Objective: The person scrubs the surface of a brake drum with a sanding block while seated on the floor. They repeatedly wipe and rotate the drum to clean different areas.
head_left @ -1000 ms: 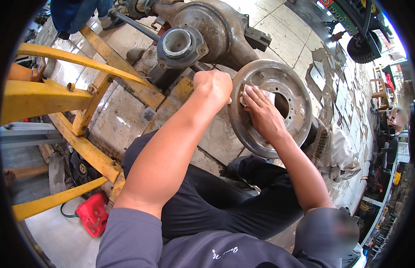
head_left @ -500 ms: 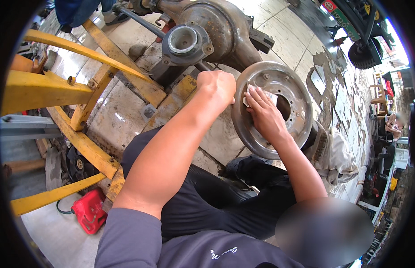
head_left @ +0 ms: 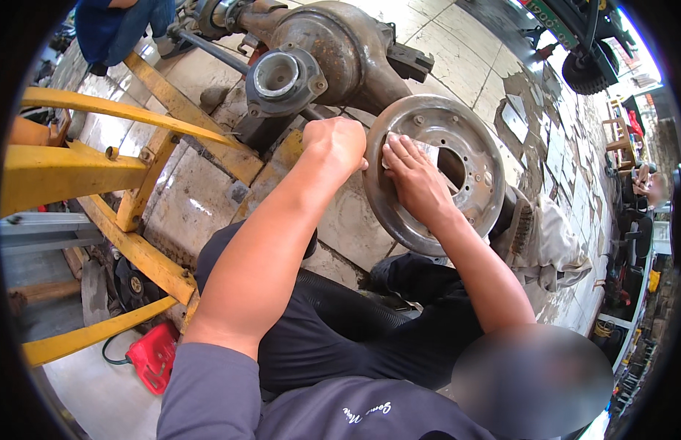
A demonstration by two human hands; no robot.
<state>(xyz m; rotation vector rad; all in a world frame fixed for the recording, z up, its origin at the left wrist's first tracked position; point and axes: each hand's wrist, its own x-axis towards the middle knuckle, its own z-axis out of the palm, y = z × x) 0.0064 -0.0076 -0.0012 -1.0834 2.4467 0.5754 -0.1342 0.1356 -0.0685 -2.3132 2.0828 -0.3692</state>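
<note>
A round, grey metal brake drum (head_left: pixel 486 198) with a central hole and bolt holes stands tilted in front of me. My right hand (head_left: pixel 417 176) lies on its face, left of the hole, fingers together and nearly flat over a thin whitish rag (head_left: pixel 431 152) pressed against the metal. Parts of this rag show on both sides of the fingers. At the drum's left rim, my left hand (head_left: pixel 335 144) is closed in a fist. A fingertip or thumb reaches the rim, and a dark rod runs behind the knuckles; what the fingers wrap round is hidden.
Beyond my hands lies a rusty axle housing (head_left: pixel 322 44) with a hub (head_left: pixel 276 77). A yellow metal frame (head_left: pixel 76 172) stands left, a red container (head_left: pixel 153 356) below it. Right of the drum are a brush (head_left: pixel 518 233) and pale cloth (head_left: pixel 564 249). Another person (head_left: pixel 128 33) is at far left.
The scene has shifted a little left and up in view. My right hand and the rag stay at nearly the same spot on the drum; the left fist stays by its rim.
</note>
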